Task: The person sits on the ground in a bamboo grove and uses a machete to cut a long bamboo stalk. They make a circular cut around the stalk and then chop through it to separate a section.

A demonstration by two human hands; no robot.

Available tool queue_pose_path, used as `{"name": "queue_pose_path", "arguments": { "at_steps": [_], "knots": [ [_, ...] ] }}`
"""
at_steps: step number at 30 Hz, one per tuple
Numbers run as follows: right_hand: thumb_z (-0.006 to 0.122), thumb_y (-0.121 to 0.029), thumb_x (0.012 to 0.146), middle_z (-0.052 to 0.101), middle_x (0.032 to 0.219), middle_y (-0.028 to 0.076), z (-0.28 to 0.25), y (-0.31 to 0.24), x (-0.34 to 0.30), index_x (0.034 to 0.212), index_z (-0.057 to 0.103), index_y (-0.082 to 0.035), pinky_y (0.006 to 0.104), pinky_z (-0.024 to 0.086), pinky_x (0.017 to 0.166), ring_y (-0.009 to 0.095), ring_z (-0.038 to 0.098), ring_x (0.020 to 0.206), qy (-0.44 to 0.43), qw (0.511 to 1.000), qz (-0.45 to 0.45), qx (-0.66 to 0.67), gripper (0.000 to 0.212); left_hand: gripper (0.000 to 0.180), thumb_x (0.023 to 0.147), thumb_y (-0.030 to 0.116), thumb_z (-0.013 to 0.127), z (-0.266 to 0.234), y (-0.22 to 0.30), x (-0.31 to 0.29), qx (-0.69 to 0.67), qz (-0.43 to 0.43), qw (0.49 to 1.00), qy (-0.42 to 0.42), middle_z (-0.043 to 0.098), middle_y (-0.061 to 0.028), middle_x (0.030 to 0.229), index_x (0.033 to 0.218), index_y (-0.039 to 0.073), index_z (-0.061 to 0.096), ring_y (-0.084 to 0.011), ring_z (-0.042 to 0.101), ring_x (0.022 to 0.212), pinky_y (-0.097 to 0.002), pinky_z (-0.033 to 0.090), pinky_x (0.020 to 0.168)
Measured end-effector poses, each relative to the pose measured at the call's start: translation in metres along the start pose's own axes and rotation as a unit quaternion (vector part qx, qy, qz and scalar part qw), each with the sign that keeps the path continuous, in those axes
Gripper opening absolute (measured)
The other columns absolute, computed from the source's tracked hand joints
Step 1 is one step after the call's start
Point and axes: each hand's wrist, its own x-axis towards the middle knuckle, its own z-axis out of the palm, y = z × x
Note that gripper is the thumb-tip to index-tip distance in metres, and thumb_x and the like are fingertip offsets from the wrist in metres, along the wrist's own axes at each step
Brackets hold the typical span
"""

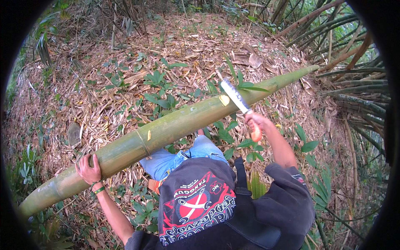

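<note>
A thick green bamboo stem (183,123) lies slantwise before me, from the lower left to its narrow end at the upper right. Over its left part, my left hand (88,168) presses with the fingers curled across the top. My right hand (257,121) is closed around the orange handle of a machete (235,96). The bright blade crosses above the stem, its tip pointing away from me; whether it touches the bamboo I cannot tell. Just left of the blade, a pale yellow cut (224,100) shows in the stem. A yellow chip (149,135) sits near a joint ring.
Dry bamboo leaves (196,46) cover the ground, with green seedlings (162,89) growing close behind the stem. Several standing bamboo stalks (358,89) crowd the right side. A grey stone-like lump (74,134) rests at the left.
</note>
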Motion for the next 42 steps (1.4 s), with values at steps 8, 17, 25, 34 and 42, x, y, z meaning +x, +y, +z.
{"name": "queue_pose_path", "arguments": {
  "at_steps": [8,17,25,34,42],
  "knots": [
    [0.062,-0.007,0.079,0.044,0.051,0.0,0.012,0.051,0.051,0.075,0.049,-0.011,0.0295,0.038,0.039,0.013,0.044,0.039,0.082,0.993,-0.081,0.024,0.014,0.03,0.091,0.041,0.065,0.003,0.005,0.007,-0.011,0.013,1.0,-0.001,0.071,-0.0039,0.107,0.102,0.014,0.071,-0.0246,0.064,0.106,-0.0507,0.03,0.115],
    [0.062,-0.006,0.081,0.045,0.054,-0.001,-0.01,-0.033,-0.005,0.081,0.051,-0.009,0.0285,0.039,0.039,0.011,0.045,0.043,0.114,0.95,-0.216,0.195,0.011,0.03,0.091,0.042,0.064,-0.001,0.004,0.0,-0.007,0.007,1.0,0.004,0.071,-0.0037,0.107,0.102,0.014,0.071,-0.0243,0.064,0.106,-0.0509,0.03,0.115],
    [0.063,-0.004,0.077,0.044,0.052,-0.004,-0.003,0.019,-0.004,0.085,0.049,-0.012,0.0275,0.036,0.036,0.009,0.04,0.037,0.022,1.0,-0.004,0.013,0.018,0.03,0.092,0.042,0.064,0.0,0.001,-0.004,-0.004,0.002,1.0,-0.002,0.071,-0.004,0.107,0.101,0.014,0.071,-0.0245,0.065,0.106,-0.0503,0.029,0.115],
    [0.063,-0.01,0.08,0.046,0.053,-0.003,0.03,0.053,0.032,0.075,0.05,-0.014,0.0319,0.037,0.038,0.011,0.041,0.039,0.045,0.997,-0.041,0.047,0.014,0.031,0.091,0.042,0.065,-0.001,0.001,0.003,-0.007,0.008,1.0,-0.017,0.071,-0.0049,0.108,0.102,0.013,0.071,-0.0252,0.064,0.106,-0.0511,0.029,0.115],
    [0.06,-0.012,0.082,0.037,0.052,-0.006,-0.012,-0.025,-0.01,0.077,0.048,-0.012,0.0267,0.036,0.039,0.01,0.038,0.039,0.112,0.96,-0.2,0.163,0.013,0.032,0.092,0.042,0.065,-0.002,0.001,-0.005,0.0,-0.002,1.0,-0.006,0.071,-0.0052,0.108,0.102,0.013,0.072,-0.0257,0.064,0.107,-0.0516,0.03,0.115]
  ]
}}
